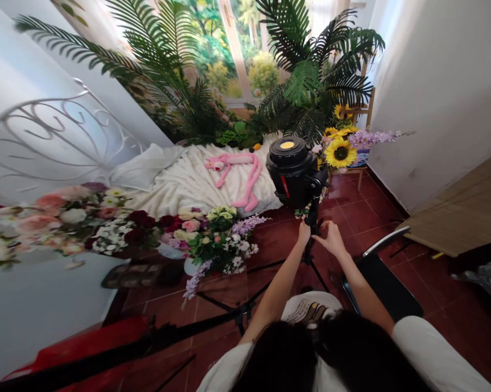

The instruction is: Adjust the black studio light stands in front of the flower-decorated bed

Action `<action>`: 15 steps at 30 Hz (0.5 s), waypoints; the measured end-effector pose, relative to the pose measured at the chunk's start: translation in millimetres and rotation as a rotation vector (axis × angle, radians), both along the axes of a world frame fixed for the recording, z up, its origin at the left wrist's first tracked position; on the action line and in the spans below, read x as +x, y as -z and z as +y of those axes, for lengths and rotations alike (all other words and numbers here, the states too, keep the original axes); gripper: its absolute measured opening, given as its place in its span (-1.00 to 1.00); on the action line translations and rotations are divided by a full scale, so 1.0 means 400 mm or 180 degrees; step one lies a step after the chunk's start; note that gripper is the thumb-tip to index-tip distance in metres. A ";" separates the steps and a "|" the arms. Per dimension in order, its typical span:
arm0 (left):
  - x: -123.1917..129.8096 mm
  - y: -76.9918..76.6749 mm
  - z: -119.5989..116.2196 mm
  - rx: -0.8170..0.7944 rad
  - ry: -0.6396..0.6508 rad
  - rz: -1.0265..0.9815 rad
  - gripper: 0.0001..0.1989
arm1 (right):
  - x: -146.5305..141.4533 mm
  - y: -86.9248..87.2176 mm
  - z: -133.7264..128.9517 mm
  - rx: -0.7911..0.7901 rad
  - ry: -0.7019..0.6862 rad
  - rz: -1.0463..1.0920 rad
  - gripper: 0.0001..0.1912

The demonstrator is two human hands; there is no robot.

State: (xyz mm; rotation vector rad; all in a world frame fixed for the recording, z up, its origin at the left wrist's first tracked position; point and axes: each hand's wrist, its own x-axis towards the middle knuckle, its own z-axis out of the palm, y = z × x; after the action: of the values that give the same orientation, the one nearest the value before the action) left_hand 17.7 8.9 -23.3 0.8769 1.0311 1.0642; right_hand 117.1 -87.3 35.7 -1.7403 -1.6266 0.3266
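Observation:
A black studio light (292, 171) with a glowing yellow disc on top stands upright on a black light stand (309, 253). My left hand (304, 231) is closed around the upper part of the stand, just below the light. To the right of the pole is my right hand (332, 238), its thumb and forefinger apart with a gap between them and the thumb tip close to the stand. Whether that thumb touches the stand I cannot tell. Some of the fingers of both hands are hidden.
A pink plush toy (239, 160) lies on a white blanket (175, 182). Artificial flowers (220, 239) stand in front, sunflowers (340, 152) at the right. A black chair (388, 286) is beside my right arm. A black pole (180, 332) crosses at lower left.

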 end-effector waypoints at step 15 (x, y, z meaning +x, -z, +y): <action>-0.242 0.068 -0.103 -0.0317 -0.0303 0.0222 -0.56 | -0.071 0.094 -0.015 -0.0778 0.0218 0.2293 -0.35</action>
State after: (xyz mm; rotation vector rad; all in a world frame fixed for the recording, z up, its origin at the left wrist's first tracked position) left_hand -79.1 -32.3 -50.6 0.7953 1.1842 1.0584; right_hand 88.5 -93.3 -2.0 -1.5762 -1.0277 1.0203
